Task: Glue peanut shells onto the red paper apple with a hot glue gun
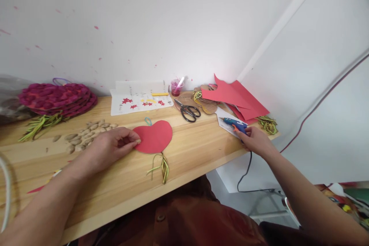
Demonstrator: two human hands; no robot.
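Observation:
Between the thumb and fingers of my left hand [119, 144] is a small pale piece, probably a nut shell [138, 141], at the left edge of a red paper heart-like cutout [155, 136]. The cutout lies flat, with a blue loop [148, 121] at its top and a green-brown yarn tassel [164, 169] below. My right hand [255, 140] is closed around the handle of a blue glue gun [230, 122], whose nozzle points left over a white sheet [221, 123]. A pile of pale shells [86, 134] lies beyond my left wrist.
Black-handled scissors [188, 112], a cup of magenta paint [176, 87] and a paper with red stars [118, 107] lie toward the wall. Red paper sheets [248, 100] are stacked right. Magenta decorated pieces [57, 98] stand left. A black cord [248, 167] hangs over the table edge.

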